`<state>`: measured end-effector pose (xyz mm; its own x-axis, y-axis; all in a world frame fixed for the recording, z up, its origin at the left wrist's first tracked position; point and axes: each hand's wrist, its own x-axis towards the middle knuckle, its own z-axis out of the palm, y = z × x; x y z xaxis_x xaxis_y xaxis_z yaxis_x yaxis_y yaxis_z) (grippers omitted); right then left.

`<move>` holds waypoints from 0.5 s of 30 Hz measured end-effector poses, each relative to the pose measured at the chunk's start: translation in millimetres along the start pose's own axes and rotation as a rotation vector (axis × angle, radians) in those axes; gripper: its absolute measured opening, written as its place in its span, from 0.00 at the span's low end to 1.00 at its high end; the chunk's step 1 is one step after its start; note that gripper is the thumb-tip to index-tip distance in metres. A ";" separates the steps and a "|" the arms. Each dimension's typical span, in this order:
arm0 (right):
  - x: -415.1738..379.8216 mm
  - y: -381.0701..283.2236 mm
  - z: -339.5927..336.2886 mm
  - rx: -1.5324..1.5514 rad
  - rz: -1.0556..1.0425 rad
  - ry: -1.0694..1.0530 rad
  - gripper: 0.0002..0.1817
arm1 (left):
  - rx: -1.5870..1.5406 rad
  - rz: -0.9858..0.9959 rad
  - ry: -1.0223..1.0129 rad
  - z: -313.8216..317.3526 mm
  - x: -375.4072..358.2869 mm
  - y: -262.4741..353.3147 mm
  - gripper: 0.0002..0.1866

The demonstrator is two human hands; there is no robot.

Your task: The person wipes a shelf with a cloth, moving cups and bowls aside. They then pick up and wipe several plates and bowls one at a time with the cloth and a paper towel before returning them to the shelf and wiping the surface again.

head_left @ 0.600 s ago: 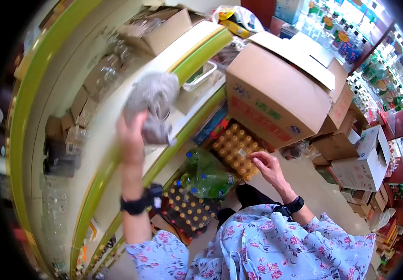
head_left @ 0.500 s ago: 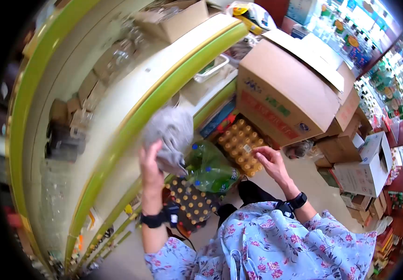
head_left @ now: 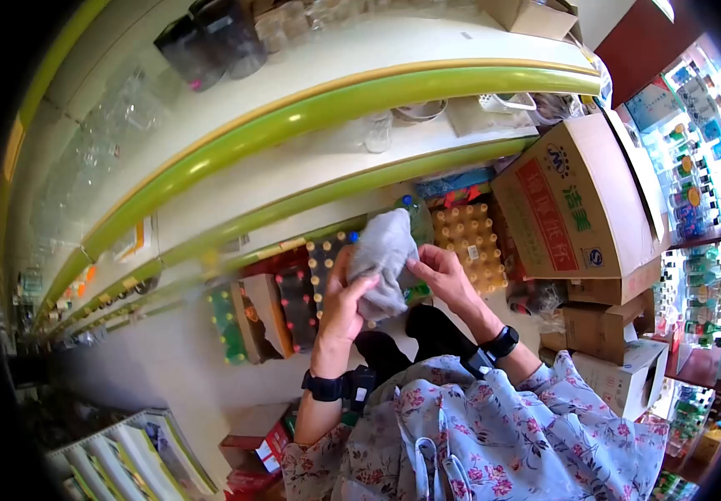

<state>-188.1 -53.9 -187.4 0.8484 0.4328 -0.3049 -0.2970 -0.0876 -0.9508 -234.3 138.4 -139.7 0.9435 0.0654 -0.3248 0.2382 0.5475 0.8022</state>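
A bunched grey cloth (head_left: 385, 260) is held in front of my body, below the green-edged shelf. My left hand (head_left: 345, 302) grips its left side, thumb across the front. On the other side, my right hand (head_left: 444, 274) pinches the cloth's right edge between thumb and fingers. Behind the cloth, partly hidden, are large green plastic bottles (head_left: 415, 219) with blue caps. A pack of bottles with yellowish caps (head_left: 471, 242) stands just beyond my right hand.
Shelves with a green edge (head_left: 294, 117) curve across the front, bearing glassware and dark containers (head_left: 214, 42). A large cardboard box (head_left: 577, 200) stands to the right. Packs of drinks (head_left: 296, 309) sit on the floor at left. Bottle-filled shelves (head_left: 694, 184) line the far right.
My view has turned left along the shelves. The cloth has come away from the shelf edge to in front of me, and my right hand, free before, now grips it too.
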 end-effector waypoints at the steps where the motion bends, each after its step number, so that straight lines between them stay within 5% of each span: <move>1: -0.4 -0.8 7.6 0.048 -0.011 0.057 0.12 | -0.028 -0.008 0.053 -11.1 -1.5 -2.2 0.27; 3: -3.1 -10.6 18.5 0.142 -0.039 0.180 0.11 | -0.070 -0.080 0.128 -36.9 -7.5 -5.7 0.27; 8: -7.7 -30.0 14.4 0.146 0.006 0.265 0.10 | -0.307 -0.238 -0.074 -86.2 -28.8 -42.6 0.37; 11: -6.6 -10.1 15.4 0.048 0.033 0.229 0.09 | -0.444 -0.459 -0.085 -93.6 -34.9 -64.2 0.38; 15: 5.6 35.1 0.7 -0.124 -0.045 0.231 0.13 | -0.544 -0.484 -0.007 -80.8 -33.1 -82.8 0.38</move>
<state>-194.1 -53.9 -222.4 0.9412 0.2239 -0.2530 -0.2130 -0.1879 -0.9588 -303.9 158.3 -235.9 0.7632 -0.2939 -0.5755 0.4830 0.8510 0.2059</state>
